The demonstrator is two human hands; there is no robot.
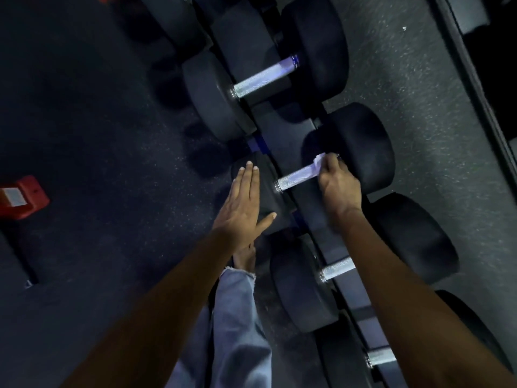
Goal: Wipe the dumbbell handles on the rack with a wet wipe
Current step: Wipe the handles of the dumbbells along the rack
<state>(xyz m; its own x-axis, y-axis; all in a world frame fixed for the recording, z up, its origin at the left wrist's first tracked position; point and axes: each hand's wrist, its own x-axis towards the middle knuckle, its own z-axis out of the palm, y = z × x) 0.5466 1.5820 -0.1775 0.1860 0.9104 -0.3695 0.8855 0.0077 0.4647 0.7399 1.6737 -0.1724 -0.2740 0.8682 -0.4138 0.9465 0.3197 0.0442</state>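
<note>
The right hand (pixel 337 182) was curled round a white wet wipe (pixel 319 161), pinching it against the knurled silver handle (pixel 296 177) of a black round-headed dumbbell (pixel 363 144) sitting on the dark metal rack (pixel 282 135). The wipe sat at the handle's far end, right beside the outer head. The left hand (pixel 242 205) lay flat, fingers straight and together, resting on the near head (pixel 265 191) of that same dumbbell. A second black dumbbell (pixel 313 43) sat further along the rack, its bare silver handle (pixel 265 77) catching the light. A red block (pixel 22 196) stood on the dark speckled floor (pixel 98 121), well apart.
</note>
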